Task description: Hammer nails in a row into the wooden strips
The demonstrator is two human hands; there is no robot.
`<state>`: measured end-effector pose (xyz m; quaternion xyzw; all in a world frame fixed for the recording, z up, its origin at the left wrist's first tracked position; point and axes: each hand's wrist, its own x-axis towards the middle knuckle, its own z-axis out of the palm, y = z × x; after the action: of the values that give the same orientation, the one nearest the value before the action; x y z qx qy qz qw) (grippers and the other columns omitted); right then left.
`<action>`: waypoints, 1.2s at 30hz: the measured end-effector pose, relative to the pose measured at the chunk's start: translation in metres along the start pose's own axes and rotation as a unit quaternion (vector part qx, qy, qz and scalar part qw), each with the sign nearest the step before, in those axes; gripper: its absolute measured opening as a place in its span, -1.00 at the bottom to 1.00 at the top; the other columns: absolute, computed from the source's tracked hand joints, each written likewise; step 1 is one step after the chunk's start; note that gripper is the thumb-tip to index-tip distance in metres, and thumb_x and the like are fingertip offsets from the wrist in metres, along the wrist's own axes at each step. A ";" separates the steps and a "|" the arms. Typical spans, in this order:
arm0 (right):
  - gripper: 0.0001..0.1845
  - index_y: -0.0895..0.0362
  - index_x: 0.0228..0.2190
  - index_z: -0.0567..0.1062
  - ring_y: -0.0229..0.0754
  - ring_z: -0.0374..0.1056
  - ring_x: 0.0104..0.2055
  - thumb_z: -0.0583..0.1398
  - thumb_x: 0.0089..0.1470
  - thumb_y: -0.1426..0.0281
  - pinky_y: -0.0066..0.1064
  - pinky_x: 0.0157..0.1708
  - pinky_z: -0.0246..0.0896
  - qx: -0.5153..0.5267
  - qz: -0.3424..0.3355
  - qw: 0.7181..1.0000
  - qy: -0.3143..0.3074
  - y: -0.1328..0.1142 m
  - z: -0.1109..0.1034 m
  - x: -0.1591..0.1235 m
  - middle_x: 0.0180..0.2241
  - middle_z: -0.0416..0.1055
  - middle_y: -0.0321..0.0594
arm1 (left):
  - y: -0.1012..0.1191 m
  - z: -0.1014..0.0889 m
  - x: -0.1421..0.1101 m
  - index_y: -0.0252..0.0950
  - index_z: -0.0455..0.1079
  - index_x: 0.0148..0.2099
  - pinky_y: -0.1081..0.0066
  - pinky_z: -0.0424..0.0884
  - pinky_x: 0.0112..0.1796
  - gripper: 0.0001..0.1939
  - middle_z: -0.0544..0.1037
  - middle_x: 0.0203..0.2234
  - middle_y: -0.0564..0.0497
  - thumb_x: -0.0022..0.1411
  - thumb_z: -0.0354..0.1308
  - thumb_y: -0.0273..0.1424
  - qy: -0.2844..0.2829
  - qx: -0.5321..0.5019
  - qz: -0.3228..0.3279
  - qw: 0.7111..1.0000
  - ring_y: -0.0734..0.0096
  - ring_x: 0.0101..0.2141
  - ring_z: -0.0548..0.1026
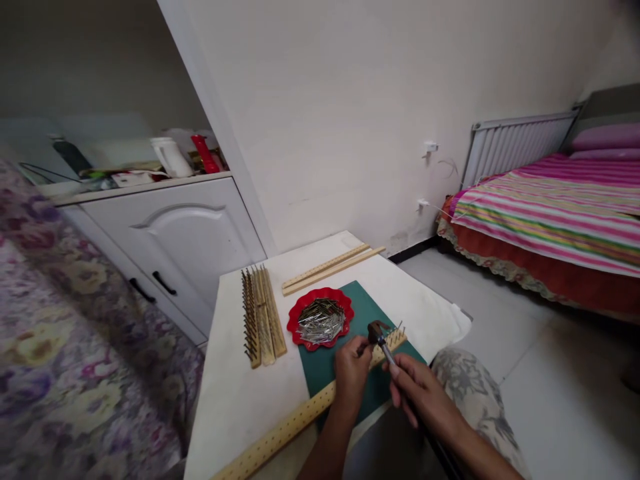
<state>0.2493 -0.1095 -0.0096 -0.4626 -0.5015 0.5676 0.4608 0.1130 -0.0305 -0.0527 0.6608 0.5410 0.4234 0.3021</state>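
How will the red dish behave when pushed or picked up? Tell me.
The red dish is probably heavy for its size, given the heap of metal nails in it. It looks stiff, since its wavy rim seems to keep its shape. Pushed, it would likely slide rather than tip, being wide and low, though the loose nails might shift.

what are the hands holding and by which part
The right hand holds the hammer by its handle, below the head; whether the left hand holds something small cannot be told.
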 end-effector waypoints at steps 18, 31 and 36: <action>-0.66 0.11 -0.40 0.33 -0.46 0.04 -0.84 0.03 0.15 0.09 -0.63 -0.83 -0.18 -0.037 0.003 0.999 -0.017 0.000 -0.001 0.003 -0.70 0.32 -0.51 | -0.004 0.002 -0.001 -0.31 0.48 -0.41 0.51 0.19 -0.48 -0.81 0.52 -0.57 0.06 0.10 0.05 -0.38 0.012 0.030 -0.002 0.999 0.44 -0.52 0.41; -0.55 0.11 -0.39 0.23 -0.50 -0.05 -0.86 0.09 0.01 -0.05 -0.65 -0.87 -0.27 0.077 0.077 0.994 -0.017 0.043 -0.008 -0.044 -0.74 0.28 -0.52 | -0.010 0.004 -0.001 -0.28 0.46 -0.37 0.53 0.31 -0.39 -0.87 0.54 -0.50 0.06 0.06 0.07 -0.44 0.002 0.021 0.016 1.000 0.47 -0.46 0.45; -0.55 0.10 -0.41 0.24 -0.48 -0.05 -0.85 0.11 0.00 -0.04 -0.62 -0.84 -0.34 0.089 0.090 0.992 -0.008 0.056 -0.006 -0.047 -0.76 0.27 -0.51 | -0.009 0.002 -0.001 -0.28 0.46 -0.37 0.52 0.31 -0.39 -0.86 0.54 -0.48 0.06 0.03 0.07 -0.48 0.001 0.024 0.014 1.000 0.46 -0.45 0.45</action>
<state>0.2589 -0.1588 -0.0625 -0.4585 -0.4093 0.6524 0.4435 0.1110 -0.0297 -0.0618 0.6751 0.5423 0.4147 0.2797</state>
